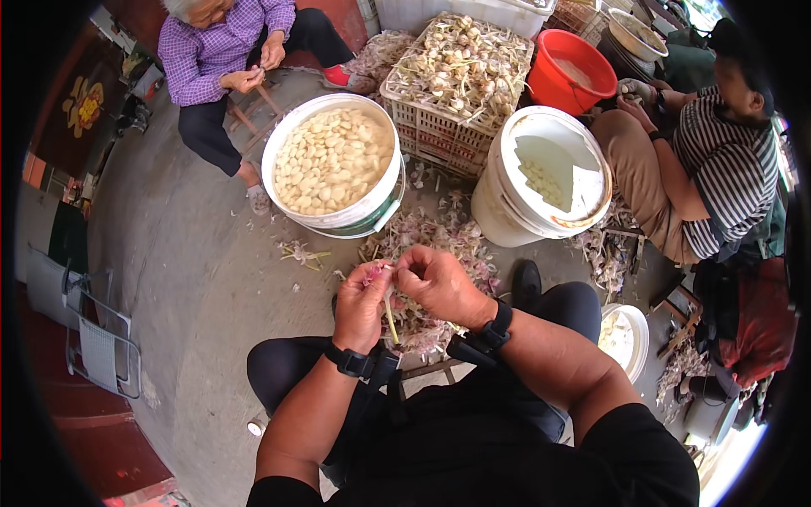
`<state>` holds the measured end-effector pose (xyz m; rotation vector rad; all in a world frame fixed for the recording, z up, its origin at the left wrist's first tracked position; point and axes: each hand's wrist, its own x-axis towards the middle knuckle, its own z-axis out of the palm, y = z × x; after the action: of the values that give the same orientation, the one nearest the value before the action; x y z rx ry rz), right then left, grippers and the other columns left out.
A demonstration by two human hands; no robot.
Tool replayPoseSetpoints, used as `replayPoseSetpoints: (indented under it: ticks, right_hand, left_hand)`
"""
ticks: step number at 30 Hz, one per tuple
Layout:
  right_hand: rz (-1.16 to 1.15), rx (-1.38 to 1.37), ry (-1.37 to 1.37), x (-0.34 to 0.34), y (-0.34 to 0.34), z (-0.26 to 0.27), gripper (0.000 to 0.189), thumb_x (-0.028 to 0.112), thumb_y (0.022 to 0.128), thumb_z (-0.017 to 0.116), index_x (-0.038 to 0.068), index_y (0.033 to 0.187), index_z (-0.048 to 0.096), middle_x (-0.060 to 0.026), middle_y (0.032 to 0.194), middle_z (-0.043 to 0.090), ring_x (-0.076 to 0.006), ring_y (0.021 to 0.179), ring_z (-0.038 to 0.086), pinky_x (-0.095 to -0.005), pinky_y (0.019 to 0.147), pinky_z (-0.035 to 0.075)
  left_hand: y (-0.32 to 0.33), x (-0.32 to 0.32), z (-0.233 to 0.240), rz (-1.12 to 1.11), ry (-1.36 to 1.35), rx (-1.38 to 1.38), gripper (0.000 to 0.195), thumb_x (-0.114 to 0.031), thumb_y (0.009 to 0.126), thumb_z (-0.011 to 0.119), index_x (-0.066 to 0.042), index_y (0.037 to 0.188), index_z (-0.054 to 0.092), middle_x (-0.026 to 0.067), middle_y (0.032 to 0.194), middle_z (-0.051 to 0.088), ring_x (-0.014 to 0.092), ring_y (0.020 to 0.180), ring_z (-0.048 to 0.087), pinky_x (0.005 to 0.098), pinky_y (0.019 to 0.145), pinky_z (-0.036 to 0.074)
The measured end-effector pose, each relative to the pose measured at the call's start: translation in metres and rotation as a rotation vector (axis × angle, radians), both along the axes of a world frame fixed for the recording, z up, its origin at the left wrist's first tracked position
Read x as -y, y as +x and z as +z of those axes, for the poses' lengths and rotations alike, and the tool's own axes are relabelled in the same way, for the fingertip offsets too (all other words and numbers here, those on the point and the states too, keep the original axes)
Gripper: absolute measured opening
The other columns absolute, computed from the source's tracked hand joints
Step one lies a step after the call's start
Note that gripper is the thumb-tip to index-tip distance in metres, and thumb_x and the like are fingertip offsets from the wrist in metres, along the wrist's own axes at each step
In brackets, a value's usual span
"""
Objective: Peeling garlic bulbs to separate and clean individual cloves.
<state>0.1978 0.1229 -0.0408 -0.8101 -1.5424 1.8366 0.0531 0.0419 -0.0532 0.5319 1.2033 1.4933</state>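
Note:
My left hand [358, 314] grips a piece of garlic [376, 272] with purple skin, and a pale green stem [391, 322] hangs below its fingers. My right hand [443, 286] meets it from the other side, thumb and forefinger pinched at the garlic's edge. The fingers hide most of the garlic. Beneath both hands spreads a heap of garlic skins and stalks [431, 237] on the floor. Just beyond stands a white bucket [269, 166] full of peeled garlic cloves [334, 161] in liquid. To its right, another white bucket [500, 212] holds fewer cloves [540, 180] in water.
A plastic crate [437, 136] heaped with garlic bulbs [466, 60] stands between the buckets, beside a red bucket [545, 76]. Two people sit working with their hands, at upper left and right. Near my right knee is a small white bucket [641, 336]. A metal chair [104, 345] stands left.

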Motion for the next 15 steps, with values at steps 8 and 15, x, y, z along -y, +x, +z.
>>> replayPoseSetpoints:
  ticks: [8, 15]
  right_hand:
    - [-0.047, 0.168, 0.09, -0.0074, 0.0063, 0.0012, 0.019, 0.015, 0.09, 0.061, -0.002, 0.095, 0.065, -0.0066, 0.072, 0.064, -0.0109, 0.063, 0.057, -0.0297, 0.061, 0.05]
    - [0.002, 0.146, 0.21, -0.0069, 0.0073, 0.0032, 0.023, 0.02, 0.09, 0.07, -0.002, 0.095, 0.071, -0.0112, 0.072, 0.068, -0.0122, 0.064, 0.06, -0.0321, 0.061, 0.051]
  left_hand:
    - [-0.005, 0.0, 0.0054, -0.024, 0.019, -0.046, 0.016, -0.015, 0.099, 0.06, -0.005, 0.109, 0.065, 0.0012, 0.086, 0.063, 0.008, 0.064, 0.055, 0.0267, 0.06, 0.05]
    - [-0.0044, 0.0018, 0.0016, -0.042, 0.025, -0.383, 0.018, -0.015, 0.099, 0.06, -0.002, 0.109, 0.066, 0.0014, 0.085, 0.063, 0.007, 0.067, 0.057, 0.024, 0.059, 0.049]
